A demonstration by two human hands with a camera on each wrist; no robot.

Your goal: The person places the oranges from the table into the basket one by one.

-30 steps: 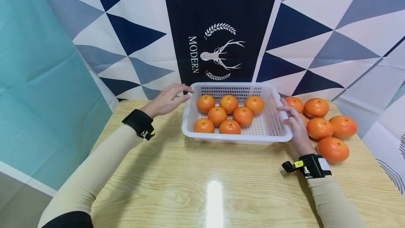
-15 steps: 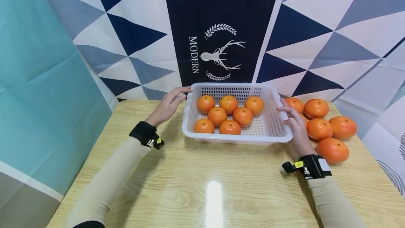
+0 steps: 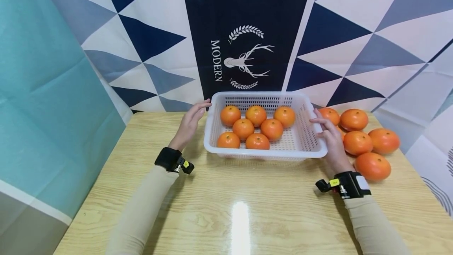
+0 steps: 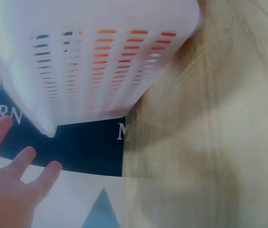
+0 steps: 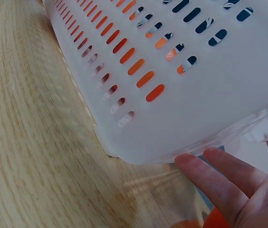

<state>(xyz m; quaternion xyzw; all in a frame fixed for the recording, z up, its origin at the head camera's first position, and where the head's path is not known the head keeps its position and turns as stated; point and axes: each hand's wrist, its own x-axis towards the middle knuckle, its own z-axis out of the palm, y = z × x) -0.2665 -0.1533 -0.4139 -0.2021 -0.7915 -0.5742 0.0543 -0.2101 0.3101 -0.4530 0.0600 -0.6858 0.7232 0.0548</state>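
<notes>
A white plastic basket (image 3: 265, 154) with slotted walls stands at the back of the table. Inside it lie several oranges (image 3: 271, 130), mostly towards its left side. My right hand (image 3: 333, 143) holds the basket's right rim, thumb and a finger over the edge; in the right wrist view other fingertips (image 5: 186, 161) touch it from below. Beside the left rim is my left hand (image 3: 189, 126), its fingertips right at the edge in the head view. The left wrist view shows that hand's fingers (image 4: 48, 175) spread and relaxed, the basket's slotted end wall (image 4: 91, 71) above them.
More oranges (image 3: 357, 143) are grouped on the wooden table (image 3: 198, 200) just right of the basket, close by my right hand and wrist. Directly behind the basket hangs a patterned cloth (image 3: 247, 19). A teal cloth (image 3: 46, 89) borders the left side.
My left forearm and wrist have swung to the right, turning the hand more upright beside the basket's left rim. The right hand, the basket and the oranges stay where they were.
</notes>
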